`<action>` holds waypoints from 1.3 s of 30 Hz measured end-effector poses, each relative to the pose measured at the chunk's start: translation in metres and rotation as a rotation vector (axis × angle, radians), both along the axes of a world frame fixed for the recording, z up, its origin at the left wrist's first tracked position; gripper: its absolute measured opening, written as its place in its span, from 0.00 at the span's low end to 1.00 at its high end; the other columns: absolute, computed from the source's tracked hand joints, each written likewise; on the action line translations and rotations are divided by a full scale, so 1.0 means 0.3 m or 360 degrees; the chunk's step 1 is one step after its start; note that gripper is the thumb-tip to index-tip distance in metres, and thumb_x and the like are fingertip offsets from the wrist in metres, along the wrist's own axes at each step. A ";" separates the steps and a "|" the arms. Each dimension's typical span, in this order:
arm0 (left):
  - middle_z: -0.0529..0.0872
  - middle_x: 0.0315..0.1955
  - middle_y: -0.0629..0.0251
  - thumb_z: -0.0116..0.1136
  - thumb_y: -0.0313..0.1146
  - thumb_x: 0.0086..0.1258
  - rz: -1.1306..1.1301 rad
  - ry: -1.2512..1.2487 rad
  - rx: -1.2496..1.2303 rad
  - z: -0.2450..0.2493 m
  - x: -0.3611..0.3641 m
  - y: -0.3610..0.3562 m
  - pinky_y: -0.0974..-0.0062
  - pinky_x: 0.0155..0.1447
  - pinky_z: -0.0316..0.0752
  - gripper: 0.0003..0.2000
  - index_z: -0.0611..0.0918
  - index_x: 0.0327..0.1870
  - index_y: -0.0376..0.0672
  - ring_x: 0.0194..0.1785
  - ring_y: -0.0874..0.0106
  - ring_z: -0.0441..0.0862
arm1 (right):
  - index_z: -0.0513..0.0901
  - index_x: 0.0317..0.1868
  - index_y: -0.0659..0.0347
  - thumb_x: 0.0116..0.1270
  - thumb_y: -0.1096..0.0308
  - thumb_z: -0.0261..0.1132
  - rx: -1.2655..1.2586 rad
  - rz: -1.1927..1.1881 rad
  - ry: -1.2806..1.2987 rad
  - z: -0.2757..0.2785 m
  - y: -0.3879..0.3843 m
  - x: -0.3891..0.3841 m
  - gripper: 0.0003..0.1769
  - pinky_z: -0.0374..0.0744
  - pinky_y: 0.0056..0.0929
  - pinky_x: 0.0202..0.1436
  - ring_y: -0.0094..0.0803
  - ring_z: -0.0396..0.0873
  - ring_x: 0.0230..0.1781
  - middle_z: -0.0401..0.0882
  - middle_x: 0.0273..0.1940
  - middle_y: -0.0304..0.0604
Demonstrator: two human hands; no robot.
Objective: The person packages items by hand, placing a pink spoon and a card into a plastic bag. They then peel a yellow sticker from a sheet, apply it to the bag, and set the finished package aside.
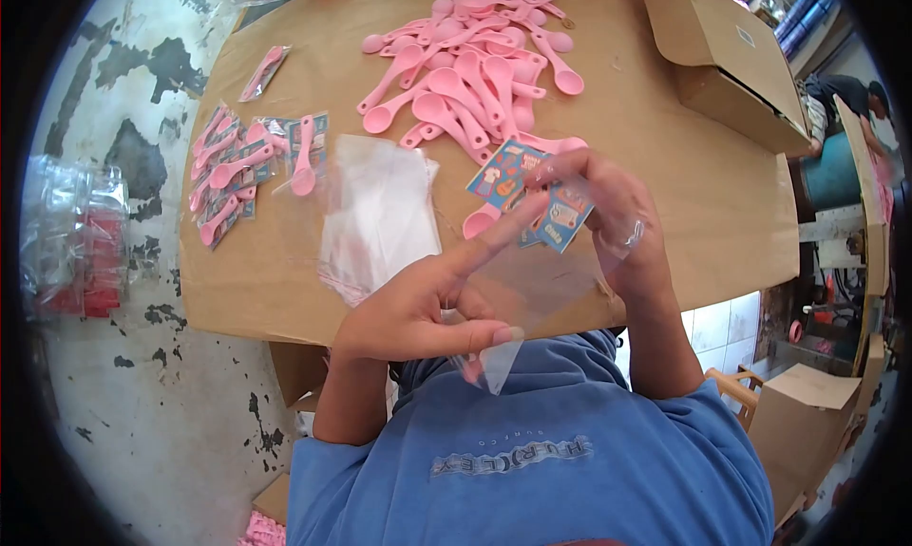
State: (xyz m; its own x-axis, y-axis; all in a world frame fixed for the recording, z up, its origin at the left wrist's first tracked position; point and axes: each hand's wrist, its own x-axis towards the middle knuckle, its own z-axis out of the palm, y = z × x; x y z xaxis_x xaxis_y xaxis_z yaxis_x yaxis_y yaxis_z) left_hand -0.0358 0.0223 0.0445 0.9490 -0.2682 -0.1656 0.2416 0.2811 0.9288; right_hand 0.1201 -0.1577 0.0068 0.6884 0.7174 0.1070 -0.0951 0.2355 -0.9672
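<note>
A clear plastic bag point(560, 285) spans my two hands above the table's front edge. My left hand point(423, 309) has its thumb and fingers around the bag's lower left part, index finger pointing up right. On the right, my right hand point(613, 209) is curled at the bag's upper part, over the blue printed cards point(502, 174). Beside the cards lies a pink spoon point(481, 220). A stack of clear bags point(375, 218) rests left of the cards. Behind them is a large pile of pink spoons point(465, 81).
Packed spoons with cards point(223, 166) lie at the table's left, one more packet point(264, 73) behind them. An open cardboard box point(727, 71) stands at the back right. Bundled bags point(81, 237) are at far left. Another person point(850, 109) is at far right.
</note>
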 end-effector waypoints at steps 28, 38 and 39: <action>0.67 0.79 0.48 0.64 0.80 0.56 0.0427 0.0024 -0.0488 -0.154 0.068 -0.071 0.55 0.75 0.72 0.65 0.55 0.85 0.38 0.78 0.54 0.70 | 0.84 0.46 0.65 0.80 0.66 0.68 0.0315 -0.0604 0.0132 0.012 0.022 0.015 0.10 0.78 0.16 0.39 0.12 0.78 0.36 0.85 0.38 0.34; 0.68 0.77 0.54 0.61 0.55 0.78 0.0877 -0.0223 -0.0312 -0.148 0.114 -0.289 0.54 0.80 0.65 0.46 0.53 0.85 0.39 0.80 0.59 0.67 | 0.83 0.47 0.65 0.79 0.70 0.69 0.0273 -0.0813 -0.0291 0.031 0.047 -0.058 0.06 0.77 0.16 0.40 0.14 0.78 0.37 0.84 0.40 0.34; 0.70 0.76 0.55 0.57 0.50 0.82 0.0949 -0.0267 -0.0341 -0.143 0.131 -0.279 0.55 0.80 0.65 0.40 0.55 0.84 0.38 0.79 0.61 0.69 | 0.83 0.47 0.65 0.78 0.71 0.69 0.0235 -0.0810 -0.0344 0.033 0.047 -0.066 0.06 0.77 0.16 0.40 0.14 0.78 0.38 0.83 0.41 0.35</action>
